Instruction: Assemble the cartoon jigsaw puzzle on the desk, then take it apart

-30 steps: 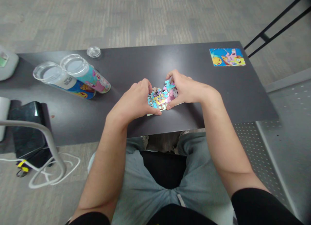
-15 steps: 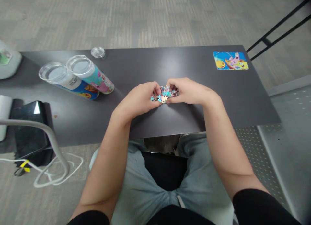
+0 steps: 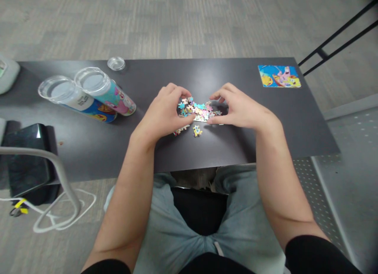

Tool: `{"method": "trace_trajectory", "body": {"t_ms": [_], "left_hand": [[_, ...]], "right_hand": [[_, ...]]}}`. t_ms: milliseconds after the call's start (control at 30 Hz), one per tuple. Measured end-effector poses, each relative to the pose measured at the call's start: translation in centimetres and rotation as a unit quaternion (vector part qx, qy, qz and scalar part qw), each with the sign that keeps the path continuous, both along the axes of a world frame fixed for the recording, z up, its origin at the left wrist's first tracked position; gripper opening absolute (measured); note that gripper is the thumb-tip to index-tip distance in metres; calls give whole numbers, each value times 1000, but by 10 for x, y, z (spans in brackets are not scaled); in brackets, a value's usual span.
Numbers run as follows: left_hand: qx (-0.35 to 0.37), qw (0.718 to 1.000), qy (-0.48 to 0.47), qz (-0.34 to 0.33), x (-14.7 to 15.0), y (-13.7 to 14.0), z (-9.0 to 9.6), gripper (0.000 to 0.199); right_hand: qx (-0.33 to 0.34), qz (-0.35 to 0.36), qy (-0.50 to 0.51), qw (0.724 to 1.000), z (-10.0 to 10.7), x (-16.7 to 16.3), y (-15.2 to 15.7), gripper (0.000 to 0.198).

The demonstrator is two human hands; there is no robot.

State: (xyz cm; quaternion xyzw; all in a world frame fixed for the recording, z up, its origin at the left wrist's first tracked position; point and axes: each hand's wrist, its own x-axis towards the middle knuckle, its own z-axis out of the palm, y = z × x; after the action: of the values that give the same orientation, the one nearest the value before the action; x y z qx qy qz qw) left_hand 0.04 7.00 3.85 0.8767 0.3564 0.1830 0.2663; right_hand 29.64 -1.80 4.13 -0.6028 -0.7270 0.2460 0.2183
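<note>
A loose heap of small jigsaw puzzle pieces (image 3: 201,112) lies on the dark table near its front edge. My left hand (image 3: 168,110) curves around the heap's left side, thumb and fingers apart, with pieces touching or close to the fingertips. On the other side, my right hand (image 3: 236,108) is open too, its thumb near the pieces at the right and its fingers spread above them. One yellowish puzzle piece (image 3: 197,131) lies apart in front of the heap. A few more pieces show under my left thumb.
Two clear-topped cartoon canisters (image 3: 97,90) stand at the left, with a small clear lid (image 3: 116,64) behind them. A cartoon picture card (image 3: 280,76) lies at the far right. A black glossy device (image 3: 28,155) and a white cable (image 3: 66,183) occupy the left edge.
My hands have moved apart and opened. The puzzle pieces that were gathered between them now lie spread in a heap on the table.
</note>
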Motion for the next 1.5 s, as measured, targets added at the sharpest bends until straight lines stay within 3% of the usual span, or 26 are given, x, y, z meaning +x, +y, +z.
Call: {"method": "trace_trajectory", "body": {"t_ms": [67, 133, 233, 367, 467, 667, 867, 1067, 1300, 1500], "left_hand": [[14, 999, 34, 0, 2, 1, -6, 79], [8, 998, 65, 0, 6, 2, -11, 85], [-5, 996, 83, -6, 12, 3, -12, 60], [-46, 998, 43, -20, 17, 4, -9, 40], [-77, 996, 16, -32, 20, 2, -6, 37], [-36, 999, 24, -27, 26, -2, -2, 26], [-49, 998, -25, -21, 23, 2, -3, 28], [-50, 998, -47, 16, 17, 7, -4, 24], [-39, 997, -71, 19, 16, 9, -9, 33], [-32, 991, -129, -17, 10, 10, -17, 40]], "right_hand": [[-8, -8, -12, 1000, -6, -1, -3, 63], [0, -7, -19, 1000, -12, -5, -4, 52], [16, 8, -16, 1000, -16, -11, 0, 30], [1, 27, 19, 999, -15, -13, 4, 31], [-21, 20, 40, 999, -15, -12, 4, 36], [-16, 5, 29, 999, -20, -7, 3, 34], [3, -7, 15, 1000, -18, -4, 0, 38], [-26, -10, 37, 999, -15, -5, -1, 40], [56, 2, 69, 996, -8, -10, -1, 17], [128, 28, 143, 981, -16, -13, 3, 17]]}}
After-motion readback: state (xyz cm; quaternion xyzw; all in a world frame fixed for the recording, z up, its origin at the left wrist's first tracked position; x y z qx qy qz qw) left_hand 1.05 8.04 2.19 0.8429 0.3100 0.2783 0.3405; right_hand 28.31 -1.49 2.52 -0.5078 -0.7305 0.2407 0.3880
